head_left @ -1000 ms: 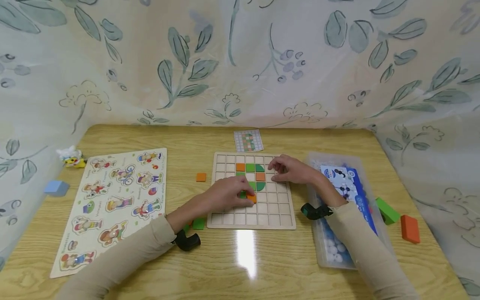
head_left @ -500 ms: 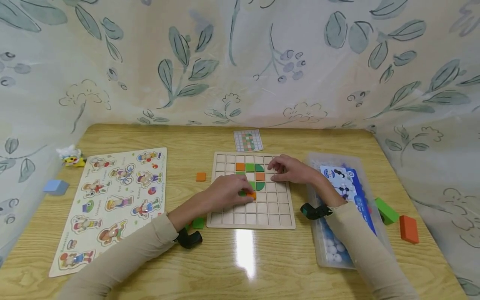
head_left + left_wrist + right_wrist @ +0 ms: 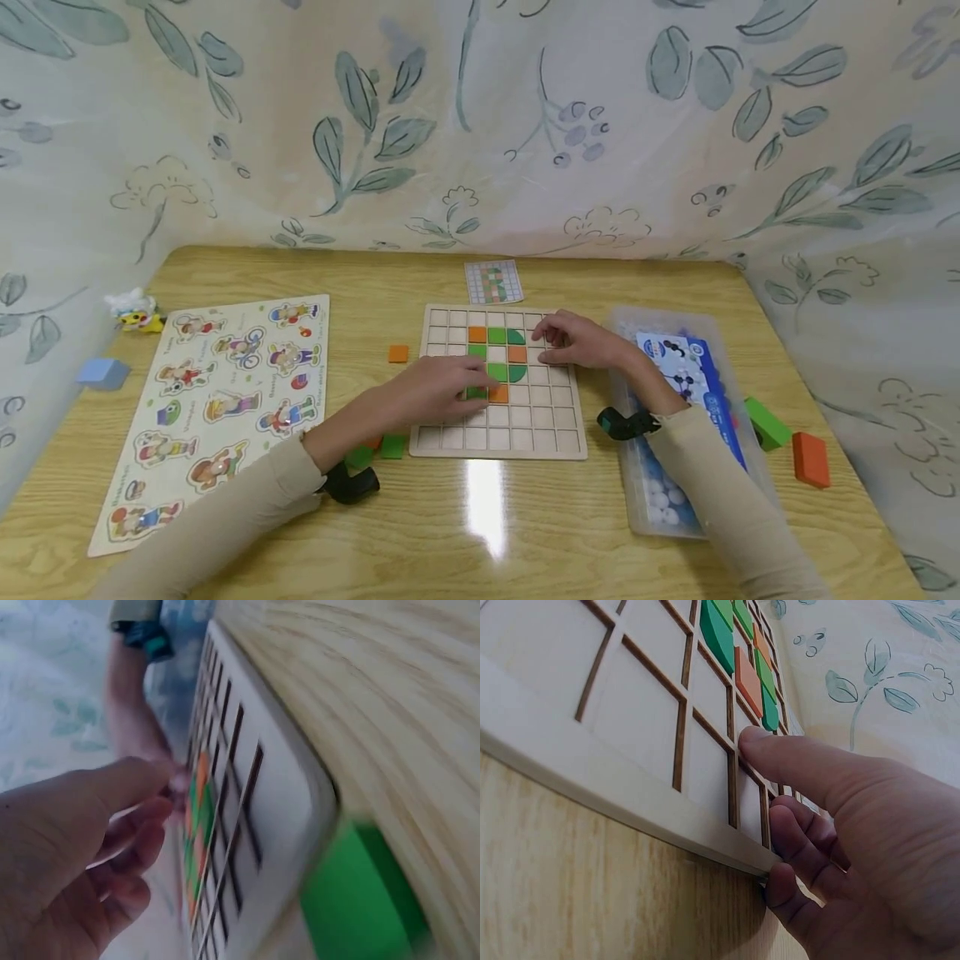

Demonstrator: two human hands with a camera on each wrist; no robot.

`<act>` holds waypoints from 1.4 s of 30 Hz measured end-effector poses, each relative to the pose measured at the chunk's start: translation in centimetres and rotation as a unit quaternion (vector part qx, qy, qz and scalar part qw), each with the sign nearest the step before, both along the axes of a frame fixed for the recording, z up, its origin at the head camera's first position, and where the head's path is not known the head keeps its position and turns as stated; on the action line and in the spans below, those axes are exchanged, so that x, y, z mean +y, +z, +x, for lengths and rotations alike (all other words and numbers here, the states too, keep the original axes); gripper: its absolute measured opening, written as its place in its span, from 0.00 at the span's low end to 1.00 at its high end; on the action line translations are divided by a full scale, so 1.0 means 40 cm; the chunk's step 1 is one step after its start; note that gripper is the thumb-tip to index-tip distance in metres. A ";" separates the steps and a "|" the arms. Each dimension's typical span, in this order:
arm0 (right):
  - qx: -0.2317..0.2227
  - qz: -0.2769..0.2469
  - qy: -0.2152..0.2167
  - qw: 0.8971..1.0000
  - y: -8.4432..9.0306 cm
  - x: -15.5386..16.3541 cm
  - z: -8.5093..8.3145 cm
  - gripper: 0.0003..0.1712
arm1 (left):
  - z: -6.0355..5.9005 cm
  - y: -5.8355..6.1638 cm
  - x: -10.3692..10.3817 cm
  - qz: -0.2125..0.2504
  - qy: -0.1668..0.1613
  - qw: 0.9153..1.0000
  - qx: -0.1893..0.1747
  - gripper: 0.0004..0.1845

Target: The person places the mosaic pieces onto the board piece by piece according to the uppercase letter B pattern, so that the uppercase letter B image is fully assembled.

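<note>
The gridded wooden board [image 3: 540,421] lies mid-table with green and orange tiles set in its squares. My left hand [image 3: 442,387] is over its left part, fingers loosely bent with nothing between them in the left wrist view. Just beyond those fingertips sits an orange square tile [image 3: 498,393]; green tiles beside it are partly hidden under the hand. My right hand [image 3: 581,340] rests at the board's right side, its thumb [image 3: 780,754] touching the grid and the other fingers relaxed by the edge. Near that thumb lies a salmon-orange tile [image 3: 748,681] between green quarter-round ones.
Behind the board is a small pattern card [image 3: 493,282]. A loose orange tile [image 3: 398,354] and a green tile [image 3: 392,447] lie left of it. A picture puzzle [image 3: 247,433] covers the left side; a plastic box [image 3: 633,500] stands under the right forearm.
My left hand has let go of the orange tile and drawn back to the left, leaving the tile on the board. My right hand has stayed in place.
</note>
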State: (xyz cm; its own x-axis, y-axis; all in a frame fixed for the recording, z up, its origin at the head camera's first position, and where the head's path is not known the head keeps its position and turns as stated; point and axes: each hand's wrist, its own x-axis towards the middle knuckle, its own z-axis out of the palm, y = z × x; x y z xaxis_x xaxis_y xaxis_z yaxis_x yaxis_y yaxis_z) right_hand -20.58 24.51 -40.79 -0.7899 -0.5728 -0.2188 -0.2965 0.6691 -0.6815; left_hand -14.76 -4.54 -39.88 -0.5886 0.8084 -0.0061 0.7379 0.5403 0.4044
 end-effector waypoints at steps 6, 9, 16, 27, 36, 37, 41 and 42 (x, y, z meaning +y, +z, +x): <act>0.000 0.011 -0.007 1.000 0.000 -0.003 -0.001 0.16 | 0.009 0.024 -0.151 0.035 0.034 0.996 -0.074 0.21; 0.000 0.015 -0.015 1.000 0.005 -0.001 0.001 0.16 | 0.007 0.021 -0.231 0.051 0.061 0.993 -0.092 0.20; -0.006 0.015 -0.017 1.000 0.012 -0.001 0.003 0.16 | 0.012 0.005 -0.363 0.068 0.101 0.990 -0.070 0.17; -0.002 0.012 -0.015 1.000 0.007 0.000 0.004 0.16 | 0.044 -0.021 -0.394 0.110 0.079 0.987 -0.086 0.15; -0.003 0.010 -0.011 1.000 0.005 -0.001 0.008 0.16 | 0.057 -0.045 -0.393 0.150 0.080 0.983 -0.074 0.13; -0.002 0.009 -0.011 1.000 0.005 -0.001 0.008 0.16 | 0.058 -0.048 -0.393 0.153 0.082 0.982 -0.071 0.13; -0.002 0.007 -0.008 1.000 0.004 0.000 0.007 0.16 | 0.064 -0.058 -0.393 0.161 0.100 0.980 -0.057 0.13; -0.002 0.007 -0.007 1.000 0.004 0.000 0.007 0.16 | 0.066 -0.060 -0.394 0.163 0.105 0.979 -0.056 0.12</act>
